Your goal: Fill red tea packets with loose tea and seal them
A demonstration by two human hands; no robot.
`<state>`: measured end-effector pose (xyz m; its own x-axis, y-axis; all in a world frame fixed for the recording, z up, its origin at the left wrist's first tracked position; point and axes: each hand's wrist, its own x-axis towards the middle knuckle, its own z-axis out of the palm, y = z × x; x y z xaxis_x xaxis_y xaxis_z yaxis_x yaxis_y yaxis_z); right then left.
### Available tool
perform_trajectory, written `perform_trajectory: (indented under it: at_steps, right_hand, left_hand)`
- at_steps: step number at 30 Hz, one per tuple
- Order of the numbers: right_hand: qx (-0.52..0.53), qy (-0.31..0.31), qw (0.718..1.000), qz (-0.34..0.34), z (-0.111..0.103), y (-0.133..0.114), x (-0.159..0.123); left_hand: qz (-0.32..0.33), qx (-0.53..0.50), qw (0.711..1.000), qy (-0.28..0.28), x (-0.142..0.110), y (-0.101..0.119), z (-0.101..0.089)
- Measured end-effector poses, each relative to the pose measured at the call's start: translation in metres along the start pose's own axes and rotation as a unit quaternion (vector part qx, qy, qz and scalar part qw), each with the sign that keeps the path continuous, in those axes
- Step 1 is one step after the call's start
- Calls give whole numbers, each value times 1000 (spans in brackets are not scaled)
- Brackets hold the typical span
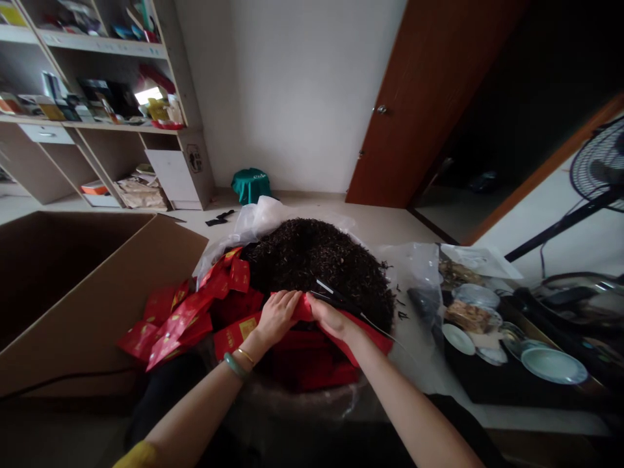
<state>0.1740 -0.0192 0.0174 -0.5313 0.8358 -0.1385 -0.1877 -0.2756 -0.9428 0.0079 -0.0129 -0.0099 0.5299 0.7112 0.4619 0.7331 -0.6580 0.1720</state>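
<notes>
My left hand (277,316), with a jade-coloured bangle and a gold-coloured bracelet at the wrist, is closed on the left side of a small red packet (303,308). From the other side, the fingers of my right hand (329,317) close on that same packet. Right behind my hands rises a heap of dark, dry, leaf-like strands (316,250) in a clear plastic bag (260,211). A slim black tool (336,299) with a pale cord lies against the heap, near my right hand. More red packets (195,312) with gold print lie to the left and under my hands.
An open cardboard box (121,286) stands at the left. To the right, a tray (478,383) bears white bowls (553,364) and bags of dry brown pieces (468,315). Farther off are a shelf unit (190,156), a green-covered bin (251,185), a brown door (390,130) and a fan (599,162).
</notes>
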Motion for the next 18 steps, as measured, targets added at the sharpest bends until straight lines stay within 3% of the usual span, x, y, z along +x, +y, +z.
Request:
perform_trajectory:
  at_steps: [11,18]
  right_hand:
    - [-5,5,1000,-14,9,-1,-2]
    - [-3,15,1000,-7,7,-3,-4]
  left_hand:
    - [-20,17,1000,-8,1,4,-11]
    - [-47,-20,999,-2,3,-7,-3]
